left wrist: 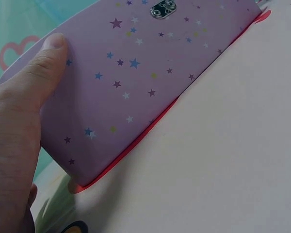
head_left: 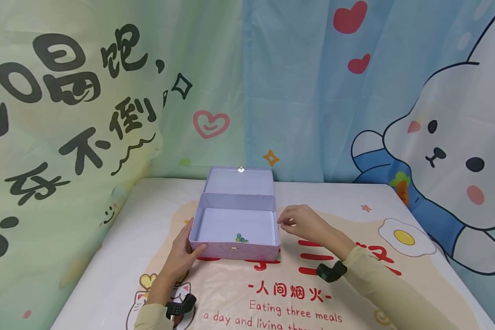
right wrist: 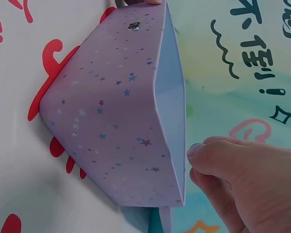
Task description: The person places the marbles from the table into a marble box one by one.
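Observation:
An open lilac tin box with a star pattern and a hinged lid stands on the table. Several small blue-green marbles lie inside by its front wall. My left hand holds the front left corner; its thumb presses the front wall in the left wrist view, while the other fingers are mostly hidden. Just outside the right rim, my right hand has thumb and fingers pinched together. A small bluish glassy marble peeks out at the fingertips, largely covered.
The white table cover carries printed letters and a fried-egg picture. Behind the table hangs a printed cloth, close to the box's raised lid. A small clasp sits on the front wall of the box.

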`<state>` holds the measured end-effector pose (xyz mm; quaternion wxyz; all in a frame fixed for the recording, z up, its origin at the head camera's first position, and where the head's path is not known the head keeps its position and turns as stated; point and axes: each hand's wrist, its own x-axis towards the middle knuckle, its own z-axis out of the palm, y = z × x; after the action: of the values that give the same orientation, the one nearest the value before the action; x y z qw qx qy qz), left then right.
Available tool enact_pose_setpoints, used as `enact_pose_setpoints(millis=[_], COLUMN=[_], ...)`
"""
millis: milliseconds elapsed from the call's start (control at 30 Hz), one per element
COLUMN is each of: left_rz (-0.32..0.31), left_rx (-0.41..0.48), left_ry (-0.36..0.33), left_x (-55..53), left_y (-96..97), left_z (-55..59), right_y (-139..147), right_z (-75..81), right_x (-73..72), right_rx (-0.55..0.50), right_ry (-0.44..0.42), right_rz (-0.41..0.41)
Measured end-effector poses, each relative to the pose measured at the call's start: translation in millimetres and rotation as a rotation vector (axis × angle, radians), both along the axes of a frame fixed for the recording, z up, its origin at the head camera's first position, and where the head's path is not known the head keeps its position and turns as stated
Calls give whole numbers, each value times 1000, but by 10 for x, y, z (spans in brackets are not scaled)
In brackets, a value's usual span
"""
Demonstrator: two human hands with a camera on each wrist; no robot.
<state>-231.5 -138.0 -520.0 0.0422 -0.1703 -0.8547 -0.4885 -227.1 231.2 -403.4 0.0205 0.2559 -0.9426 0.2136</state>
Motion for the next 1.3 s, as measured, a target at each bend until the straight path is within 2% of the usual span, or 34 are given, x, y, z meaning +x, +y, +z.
enact_pose_setpoints(millis=[200, 500, 767, 867, 1067, 1300], left_rz=[-7, 9, -14, -10, 0, 19], left_rx=[-13, -3, 8, 10, 4, -20], left_ry=[14, -15, 17, 13, 2, -18], left_x=[-3, -8, -8, -5, -7, 4], left_y=[1, 4, 2, 1, -1, 1], left_z=[8, 18, 13, 8, 10, 21], right_y=[-64, -178, -276, -317, -380, -425], right_z=[7, 12, -11, 2, 34, -27], right_x=[-70, -233, -377, -421, -507, -644], right_rx=[5, 26, 78, 84, 66, 70], right_ry=[32, 107, 91, 107, 70, 62], right_rz=[58, 130, 195, 231, 260, 295])
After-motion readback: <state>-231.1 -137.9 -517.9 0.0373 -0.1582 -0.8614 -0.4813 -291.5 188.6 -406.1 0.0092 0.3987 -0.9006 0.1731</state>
